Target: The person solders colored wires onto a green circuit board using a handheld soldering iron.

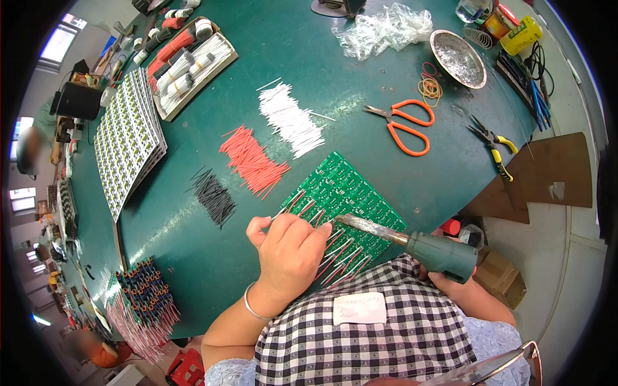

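A green circuit board [364, 199] lies at an angle on the table in front of me. Thin red and white wires [344, 254] stick out from its nearer side in rows. My left hand [290, 254] is closed over the board's left edge, fingertips among the wires; what it pinches is hidden. My right hand [450, 284] is wrapped round the handle of a soldering iron [444, 256] with a thick dark-green body. Its long metal tip reaches left over the board, close to my left fingertips. Beyond the board lie piles of white wires [293, 121], red wires [253, 161] and black wires [214, 198].
Orange-handled scissors [409, 125], yellow-handled pliers [494, 145], a metal bowl [479, 80] and a crumpled plastic bag [386, 31] lie far right. At left are stacked board sheets [129, 138], a tray of wire bundles [193, 77] and wired parts [145, 296].
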### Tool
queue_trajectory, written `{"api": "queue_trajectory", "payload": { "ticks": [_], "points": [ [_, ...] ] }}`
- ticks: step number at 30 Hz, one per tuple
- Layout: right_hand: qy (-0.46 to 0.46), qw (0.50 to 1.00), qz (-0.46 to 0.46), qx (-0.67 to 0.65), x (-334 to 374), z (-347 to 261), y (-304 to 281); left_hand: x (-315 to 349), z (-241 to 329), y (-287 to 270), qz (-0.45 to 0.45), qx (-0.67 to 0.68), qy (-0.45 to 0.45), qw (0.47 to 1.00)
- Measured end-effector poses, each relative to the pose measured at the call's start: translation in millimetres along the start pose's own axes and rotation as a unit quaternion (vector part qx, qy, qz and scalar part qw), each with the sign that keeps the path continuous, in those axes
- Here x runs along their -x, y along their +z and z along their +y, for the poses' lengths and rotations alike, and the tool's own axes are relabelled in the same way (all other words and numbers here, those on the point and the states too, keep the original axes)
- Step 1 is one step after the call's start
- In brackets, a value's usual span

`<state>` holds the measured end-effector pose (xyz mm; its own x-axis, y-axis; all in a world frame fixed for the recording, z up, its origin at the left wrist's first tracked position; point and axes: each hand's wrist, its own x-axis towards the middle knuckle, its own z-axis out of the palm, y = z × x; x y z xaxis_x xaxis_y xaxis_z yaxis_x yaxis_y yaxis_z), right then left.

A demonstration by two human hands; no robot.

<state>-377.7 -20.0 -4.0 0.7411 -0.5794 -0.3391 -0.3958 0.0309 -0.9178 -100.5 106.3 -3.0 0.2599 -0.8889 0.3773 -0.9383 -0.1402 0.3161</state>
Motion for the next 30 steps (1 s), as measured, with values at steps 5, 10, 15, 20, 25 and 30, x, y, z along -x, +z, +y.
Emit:
{"api": "queue_trajectory", "payload": {
  "ticks": [5, 10, 15, 20, 25, 30],
  "points": [
    [-0.17, 0.976, -0.021, 0.132, -8.4, 7.8, -1.0, -0.2, -0.5, 0.3, 0.002, 0.004, 0.001, 1.0],
    [-0.043, 0.998, -0.026, -0.041, -0.8, 3.9, -1.3, 0.8, -1.7, -0.5, -0.011, -0.006, 0.005, 1.0],
    [-0.115, 0.991, -0.032, -0.055, -0.2, 10.5, -2.5, 1.2, -2.0, -1.1, -0.014, -0.017, 0.011, 1.0],
    [-0.102, 0.992, -0.018, -0.068, 3.3, 11.2, -2.9, 0.5, 2.5, -0.9, 0.003, -0.011, 0.0, 1.0],
    [-0.057, 0.993, 0.006, -0.105, 6.2, 4.2, 2.8, 1.8, 3.7, 0.0, 0.006, -0.026, 0.006, 1.0],
    [-0.052, 0.998, 0.028, 0.013, 2.2, 0.7, 3.6, 2.4, 3.7, -0.2, 0.008, -0.044, 0.021, 0.999]
  ]
}}
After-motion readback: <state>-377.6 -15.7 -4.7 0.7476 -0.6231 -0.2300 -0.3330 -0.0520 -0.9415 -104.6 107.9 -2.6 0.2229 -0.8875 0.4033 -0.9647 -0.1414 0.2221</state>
